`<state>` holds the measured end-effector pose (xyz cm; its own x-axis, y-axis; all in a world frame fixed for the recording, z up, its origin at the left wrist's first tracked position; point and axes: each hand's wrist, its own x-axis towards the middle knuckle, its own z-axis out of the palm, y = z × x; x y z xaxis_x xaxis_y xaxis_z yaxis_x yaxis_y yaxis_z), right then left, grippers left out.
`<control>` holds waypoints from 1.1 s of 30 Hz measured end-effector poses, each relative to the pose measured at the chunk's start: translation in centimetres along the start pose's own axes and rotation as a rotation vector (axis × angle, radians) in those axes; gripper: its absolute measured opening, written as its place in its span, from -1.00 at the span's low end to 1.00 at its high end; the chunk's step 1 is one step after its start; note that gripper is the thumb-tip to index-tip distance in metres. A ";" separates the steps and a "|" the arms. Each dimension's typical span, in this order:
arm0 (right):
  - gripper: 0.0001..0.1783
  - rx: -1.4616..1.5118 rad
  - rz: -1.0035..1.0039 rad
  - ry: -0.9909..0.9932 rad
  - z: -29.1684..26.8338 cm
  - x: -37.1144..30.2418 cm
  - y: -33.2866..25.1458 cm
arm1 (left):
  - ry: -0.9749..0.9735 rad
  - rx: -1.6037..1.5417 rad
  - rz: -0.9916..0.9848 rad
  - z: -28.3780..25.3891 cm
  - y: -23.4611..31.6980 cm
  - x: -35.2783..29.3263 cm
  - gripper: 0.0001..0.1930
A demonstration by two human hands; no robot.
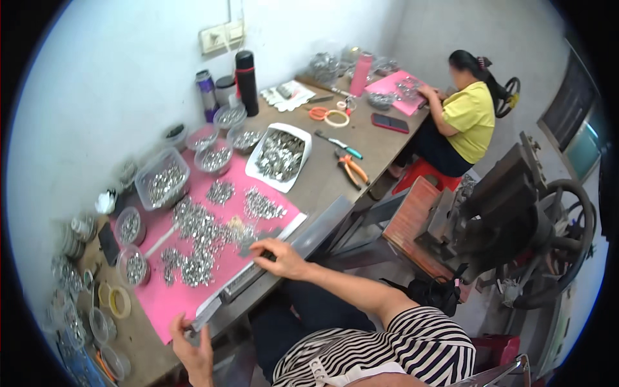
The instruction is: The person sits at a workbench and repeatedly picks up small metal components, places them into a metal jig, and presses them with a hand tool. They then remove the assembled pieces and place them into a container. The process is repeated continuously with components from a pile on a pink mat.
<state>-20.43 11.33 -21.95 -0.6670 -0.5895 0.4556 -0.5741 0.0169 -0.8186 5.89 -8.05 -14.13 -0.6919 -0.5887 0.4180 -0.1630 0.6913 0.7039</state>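
Note:
My left hand [193, 351] is at the near left corner of a pink sheet [155, 297]. Its thumb and fingers close on a small grey metal piece [189, 331], beside the end of a pale flat strip [207, 312]. My right hand [284, 259] hovers at the sheet's near right edge, fingers curled in. Something dark shows between them, too small to name. A flat grey piece [253, 240] lies by its fingertips. Along the table edge between my hands runs a metal rail [242, 281]. Heaps of small shiny metal parts [200, 226] cover the sheet.
Round plastic tubs [133, 266], a square tub [173, 200] and a white tray [253, 169] hold metal parts. Orange-handled pliers [353, 169], a brush [340, 144] and a phone [390, 123] lie farther right. A co-worker [474, 119] sits beyond; a machine with handwheel [574, 245] stands right.

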 end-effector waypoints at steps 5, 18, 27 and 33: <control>-0.66 -0.152 -0.008 0.240 -1.6 -0.8 -0.5 | -0.319 -0.038 0.307 10.6 4.8 4.3 -0.65; -0.85 0.124 0.131 0.110 -3.1 -3.1 -2.1 | -0.133 0.272 0.370 15.0 0.7 2.4 -0.63; -0.84 -0.052 0.009 0.054 -3.2 -5.0 -3.0 | -0.008 0.184 0.278 16.0 1.8 0.3 -0.62; -0.90 -0.241 -0.112 0.021 -4.4 3.4 -0.7 | -0.044 0.155 0.232 15.4 2.3 0.4 -0.58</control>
<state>-24.40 12.90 -18.27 -0.6012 -0.5820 0.5476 -0.7398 0.1462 -0.6568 -5.56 -0.25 -21.16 -0.7528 -0.3906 0.5298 -0.1002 0.8635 0.4943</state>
